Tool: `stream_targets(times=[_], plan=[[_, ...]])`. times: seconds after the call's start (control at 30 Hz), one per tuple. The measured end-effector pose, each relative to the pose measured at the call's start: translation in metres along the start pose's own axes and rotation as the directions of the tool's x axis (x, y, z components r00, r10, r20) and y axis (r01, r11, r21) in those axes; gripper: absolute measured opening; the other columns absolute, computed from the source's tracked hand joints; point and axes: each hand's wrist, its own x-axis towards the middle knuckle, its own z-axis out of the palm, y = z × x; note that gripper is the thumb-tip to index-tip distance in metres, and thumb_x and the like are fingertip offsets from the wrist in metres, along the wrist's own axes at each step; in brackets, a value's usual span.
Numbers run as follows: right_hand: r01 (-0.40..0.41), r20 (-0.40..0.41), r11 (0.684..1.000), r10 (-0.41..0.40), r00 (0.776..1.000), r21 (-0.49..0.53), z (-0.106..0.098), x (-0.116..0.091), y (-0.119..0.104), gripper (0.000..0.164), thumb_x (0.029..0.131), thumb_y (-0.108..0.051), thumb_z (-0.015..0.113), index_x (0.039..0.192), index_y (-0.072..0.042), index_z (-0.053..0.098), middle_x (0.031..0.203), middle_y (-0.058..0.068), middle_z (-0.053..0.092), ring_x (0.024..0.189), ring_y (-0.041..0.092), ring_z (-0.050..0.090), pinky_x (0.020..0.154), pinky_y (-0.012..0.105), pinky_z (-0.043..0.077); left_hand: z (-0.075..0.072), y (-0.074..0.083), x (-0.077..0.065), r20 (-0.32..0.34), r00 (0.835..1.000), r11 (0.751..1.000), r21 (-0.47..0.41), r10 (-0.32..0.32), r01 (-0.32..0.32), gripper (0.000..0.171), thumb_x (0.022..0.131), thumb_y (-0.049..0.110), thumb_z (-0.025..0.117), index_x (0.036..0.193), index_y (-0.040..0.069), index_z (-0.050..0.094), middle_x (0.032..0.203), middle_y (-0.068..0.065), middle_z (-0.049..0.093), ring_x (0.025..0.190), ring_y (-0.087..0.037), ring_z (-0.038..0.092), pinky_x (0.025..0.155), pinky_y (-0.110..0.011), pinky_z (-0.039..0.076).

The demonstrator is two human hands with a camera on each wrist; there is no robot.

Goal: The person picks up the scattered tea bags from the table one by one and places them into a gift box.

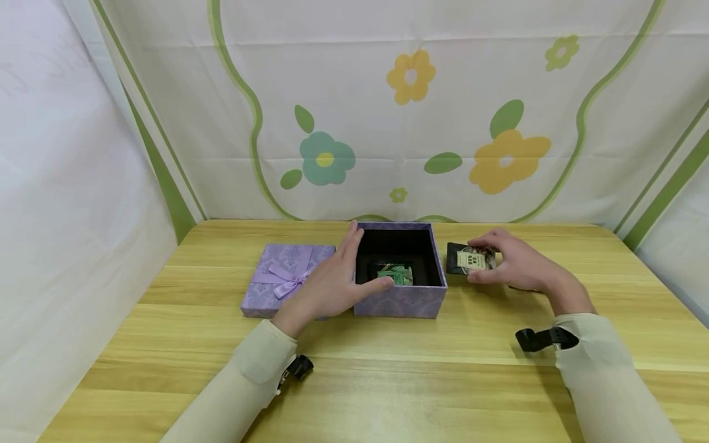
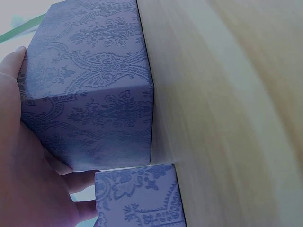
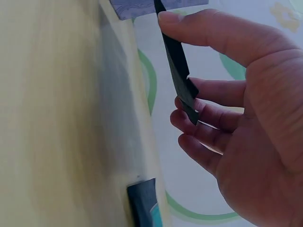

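Observation:
My left hand (image 1: pixel 332 267) rests against the left side of a purple patterned box (image 1: pixel 396 303), its fingers straight and its thumb over the front rim. Inside the black interior lies a small green packet (image 1: pixel 396 275). To the right of the box, my right hand (image 1: pixel 517 264) pinches a thin dark packet (image 1: pixel 471 258) with a cream label between thumb and fingers. In the right wrist view this packet (image 3: pixel 177 66) appears nearly edge-on, above the table. Another dark packet (image 3: pixel 144 203) with a teal patch lies on the table, mostly hidden by the right hand in the head view.
A purple lid (image 1: pixel 266 295) with a ribbon bow lies left of the box, partly behind the left hand. The wooden table (image 1: pixel 376 381) ends at a white flower-printed cloth (image 1: pixel 365 98) at the back. Both wrists wear black devices.

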Motion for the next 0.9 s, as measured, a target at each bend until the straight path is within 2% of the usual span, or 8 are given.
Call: stream_targets(times=[0.2, 0.43, 0.73, 0.9], plan=[[0.016, -0.020, 1.000, -0.016, 1.000, -0.009, -0.004, -0.002, -0.006, 0.082, 0.091, -0.048, 0.083, 0.154, -0.005, 0.054, 0.147, 0.020, 0.049, 0.133, 0.040, 0.052, 0.106, 0.065, 0.044, 0.000, 0.000, -0.001, 0.003, 1.000, 1.000, 0.000, -0.001, 0.001, 0.117, 0.088, 0.092, 0.050, 0.172, 0.032, -0.006, 0.173, 0.024, -0.022, 0.142, -0.033, 0.059, 0.090, -0.049, 0.057], [0.040, -0.046, 0.999, -0.041, 0.998, -0.015, -0.011, -0.003, -0.013, 0.079, 0.093, -0.044, 0.082, 0.155, -0.005, 0.052, 0.143, 0.020, 0.049, 0.132, 0.042, 0.051, 0.106, 0.067, 0.043, -0.001, 0.001, -0.001, 0.001, 1.000, 1.000, -0.002, -0.001, 0.001, 0.117, 0.088, 0.091, 0.050, 0.172, 0.033, -0.006, 0.173, 0.023, -0.021, 0.140, -0.034, 0.060, 0.085, -0.046, 0.057], [0.043, -0.074, 0.999, -0.044, 0.996, -0.009, -0.016, -0.007, -0.021, 0.077, 0.095, -0.044, 0.080, 0.156, -0.006, 0.052, 0.142, 0.018, 0.047, 0.130, 0.038, 0.050, 0.103, 0.065, 0.042, 0.000, 0.001, 0.001, -0.006, 1.000, 1.000, 0.006, 0.002, -0.002, 0.117, 0.087, 0.092, 0.050, 0.172, 0.032, -0.005, 0.174, 0.023, -0.020, 0.129, -0.032, 0.067, 0.090, -0.049, 0.057], [0.049, -0.100, 0.999, -0.048, 0.994, 0.008, -0.017, -0.007, -0.025, 0.075, 0.095, -0.045, 0.080, 0.155, -0.009, 0.053, 0.142, 0.016, 0.047, 0.130, 0.037, 0.050, 0.103, 0.065, 0.041, 0.000, 0.000, 0.001, -0.006, 1.000, 1.000, 0.007, -0.004, 0.004, 0.118, 0.087, 0.093, 0.049, 0.172, 0.033, -0.006, 0.174, 0.023, -0.019, 0.129, -0.033, 0.067, 0.094, -0.051, 0.057]])
